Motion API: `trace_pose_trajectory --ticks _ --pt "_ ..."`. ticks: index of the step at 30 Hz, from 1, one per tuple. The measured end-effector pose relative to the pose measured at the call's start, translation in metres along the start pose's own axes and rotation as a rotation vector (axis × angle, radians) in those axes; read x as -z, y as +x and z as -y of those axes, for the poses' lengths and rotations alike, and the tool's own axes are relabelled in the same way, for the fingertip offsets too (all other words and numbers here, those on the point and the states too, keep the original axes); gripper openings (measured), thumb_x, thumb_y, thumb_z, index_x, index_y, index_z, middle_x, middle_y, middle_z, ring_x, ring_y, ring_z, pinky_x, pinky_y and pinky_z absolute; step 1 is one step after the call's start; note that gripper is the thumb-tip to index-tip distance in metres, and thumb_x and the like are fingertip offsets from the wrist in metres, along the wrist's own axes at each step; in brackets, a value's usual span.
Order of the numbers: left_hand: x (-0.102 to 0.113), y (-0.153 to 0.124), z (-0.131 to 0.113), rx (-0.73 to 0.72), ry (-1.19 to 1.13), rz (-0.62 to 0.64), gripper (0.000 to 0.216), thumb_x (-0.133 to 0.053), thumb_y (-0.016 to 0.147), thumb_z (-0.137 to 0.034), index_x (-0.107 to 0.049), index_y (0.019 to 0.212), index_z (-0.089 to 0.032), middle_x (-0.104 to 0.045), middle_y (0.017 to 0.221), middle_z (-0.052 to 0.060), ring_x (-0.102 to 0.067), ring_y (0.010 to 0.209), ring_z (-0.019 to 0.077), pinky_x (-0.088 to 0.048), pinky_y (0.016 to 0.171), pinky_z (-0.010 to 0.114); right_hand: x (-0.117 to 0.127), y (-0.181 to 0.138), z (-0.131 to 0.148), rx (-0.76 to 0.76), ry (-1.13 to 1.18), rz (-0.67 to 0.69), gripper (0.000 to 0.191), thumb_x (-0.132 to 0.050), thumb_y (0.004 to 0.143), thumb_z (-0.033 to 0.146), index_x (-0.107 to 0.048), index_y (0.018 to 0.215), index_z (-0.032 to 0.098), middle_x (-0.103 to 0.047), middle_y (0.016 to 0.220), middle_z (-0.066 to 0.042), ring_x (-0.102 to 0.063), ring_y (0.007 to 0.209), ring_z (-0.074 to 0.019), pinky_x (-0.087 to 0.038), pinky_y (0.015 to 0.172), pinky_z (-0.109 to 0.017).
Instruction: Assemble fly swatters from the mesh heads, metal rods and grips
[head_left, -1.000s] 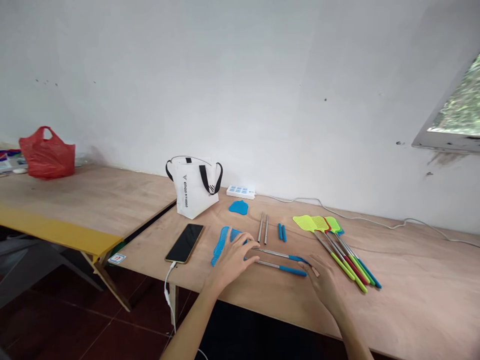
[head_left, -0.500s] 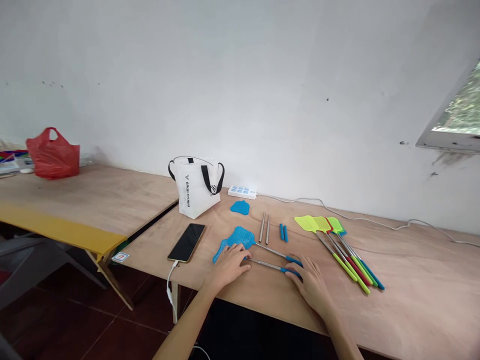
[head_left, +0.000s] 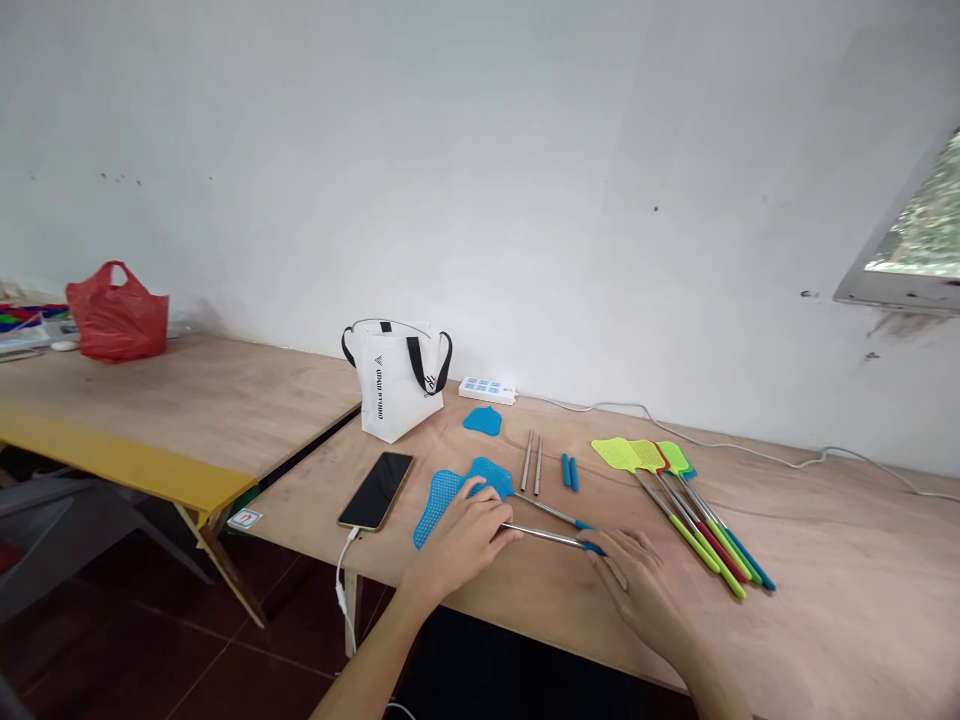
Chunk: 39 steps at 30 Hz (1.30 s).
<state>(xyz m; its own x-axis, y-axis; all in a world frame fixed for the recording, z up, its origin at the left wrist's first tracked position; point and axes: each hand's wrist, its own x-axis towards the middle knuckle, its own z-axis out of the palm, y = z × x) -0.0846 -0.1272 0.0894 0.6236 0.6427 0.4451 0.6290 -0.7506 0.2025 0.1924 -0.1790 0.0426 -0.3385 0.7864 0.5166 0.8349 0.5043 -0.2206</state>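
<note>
My left hand (head_left: pixel 463 538) lies over the head end of a blue fly swatter (head_left: pixel 436 498), fingers curled around its metal rod (head_left: pixel 546 537). My right hand (head_left: pixel 640 590) grips the blue handle end of that same rod near the table's front edge. A second blue swatter (head_left: pixel 491 473) with its own rod lies just behind it. Further back lie two bare metal rods (head_left: pixel 532 462), two short blue grips (head_left: pixel 569 471) and a loose blue swatter head (head_left: pixel 482 420).
Several finished swatters (head_left: pixel 679 495) in yellow, green, red and blue lie at the right. A phone (head_left: pixel 376 489) on a cable, a white tote bag (head_left: pixel 397 383) and a power strip (head_left: pixel 487 389) sit at the left and back. A red plastic bag (head_left: pixel 117 312) rests on the neighbouring table.
The near swatter's blue head has slid out to the left from under my left hand. My right hand has moved slightly right along the handle. The camera shifted a little.
</note>
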Motion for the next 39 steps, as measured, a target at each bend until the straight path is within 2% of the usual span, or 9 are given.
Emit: trace_pose_trajectory --ticks 4,8,12,15,21,25,30,35,39 --pt "-0.003 0.002 -0.011 -0.104 0.019 -0.01 0.026 -0.059 0.1 -0.033 -0.06 0.078 -0.02 -0.066 0.078 -0.003 -0.058 0.089 0.0166 -0.035 0.098 0.037 -0.011 0.009 0.029 0.051 -0.068 -0.065 0.037 -0.037 0.108 0.039 -0.065 0.09 0.025 -0.071 0.085 -0.002 -0.065 0.077 -0.0177 -0.044 0.07 -0.029" --pt "-0.002 0.001 -0.006 -0.121 -0.021 -0.036 0.028 -0.057 0.101 -0.036 -0.063 0.078 -0.021 -0.067 0.076 -0.005 -0.057 0.085 0.0145 -0.032 0.096 0.036 -0.01 0.012 0.028 0.1 -0.133 -0.144 0.042 -0.035 0.109 0.035 -0.065 0.082 0.024 -0.069 0.078 -0.002 -0.062 0.074 -0.0181 -0.04 0.072 -0.03" --pt "0.021 -0.007 0.016 -0.05 -0.045 -0.084 0.022 -0.059 0.101 -0.035 -0.066 0.084 -0.022 -0.07 0.08 -0.006 -0.059 0.088 0.0145 -0.028 0.097 0.037 0.016 0.0 -0.016 0.079 -0.246 -0.213 0.035 -0.042 0.107 0.038 -0.071 0.093 0.026 -0.074 0.087 -0.003 -0.063 0.083 -0.0201 -0.038 0.085 -0.035" --pt "0.035 -0.012 0.028 -0.021 -0.047 -0.088 0.021 -0.058 0.101 -0.035 -0.068 0.086 -0.023 -0.073 0.086 -0.006 -0.06 0.088 0.0145 -0.027 0.097 0.037 0.033 -0.016 -0.058 0.003 -0.317 -0.278 0.043 -0.04 0.105 0.051 -0.075 0.092 0.028 -0.077 0.093 -0.003 -0.066 0.09 -0.0219 -0.037 0.092 -0.039" --pt "0.029 -0.009 0.022 -0.012 -0.039 -0.085 0.027 -0.055 0.102 -0.038 -0.069 0.085 -0.023 -0.073 0.083 -0.005 -0.06 0.089 0.0149 -0.029 0.098 0.037 0.047 -0.04 -0.098 -0.12 -0.306 -0.275 0.059 -0.033 0.102 0.064 -0.076 0.084 0.027 -0.077 0.093 -0.005 -0.068 0.088 -0.0224 -0.041 0.087 -0.038" --pt "0.029 -0.01 0.021 -0.006 -0.059 -0.097 0.026 -0.058 0.1 -0.041 -0.07 0.086 -0.023 -0.073 0.085 -0.005 -0.06 0.089 0.0144 -0.03 0.099 0.037 0.064 -0.048 -0.097 -0.255 -0.309 -0.292 0.057 -0.045 0.093 0.075 -0.074 0.082 0.027 -0.074 0.084 -0.005 -0.066 0.084 -0.0242 -0.041 0.086 -0.04" --pt "0.031 -0.011 0.02 -0.046 -0.036 -0.139 0.027 -0.056 0.101 -0.04 -0.071 0.086 -0.024 -0.074 0.083 -0.005 -0.06 0.088 0.0145 -0.031 0.098 0.037 0.074 -0.055 -0.096 -0.29 -0.27 -0.288 0.058 -0.041 0.092 0.077 -0.073 0.087 0.029 -0.075 0.087 -0.004 -0.067 0.085 -0.0256 -0.042 0.092 -0.043" --pt "0.038 -0.011 0.015 -0.103 0.059 -0.264 0.031 -0.051 0.104 -0.038 -0.07 0.085 -0.024 -0.072 0.079 -0.004 -0.059 0.087 0.0153 -0.031 0.099 0.038 0.073 -0.054 -0.094 -0.306 -0.283 -0.243 0.059 -0.043 0.089 0.081 -0.076 0.087 0.031 -0.077 0.092 -0.003 -0.067 0.077 -0.024 -0.049 0.069 -0.035" --pt "0.032 -0.006 -0.002 -0.166 0.119 -0.314 0.028 -0.053 0.103 -0.035 -0.066 0.082 -0.022 -0.07 0.073 -0.005 -0.059 0.087 0.0148 -0.028 0.102 0.039 0.066 -0.036 -0.062 -0.189 -0.22 -0.188 0.053 -0.044 0.095 0.072 -0.076 0.085 0.03 -0.078 0.089 -0.003 -0.07 0.075 -0.0209 -0.051 0.066 -0.029"
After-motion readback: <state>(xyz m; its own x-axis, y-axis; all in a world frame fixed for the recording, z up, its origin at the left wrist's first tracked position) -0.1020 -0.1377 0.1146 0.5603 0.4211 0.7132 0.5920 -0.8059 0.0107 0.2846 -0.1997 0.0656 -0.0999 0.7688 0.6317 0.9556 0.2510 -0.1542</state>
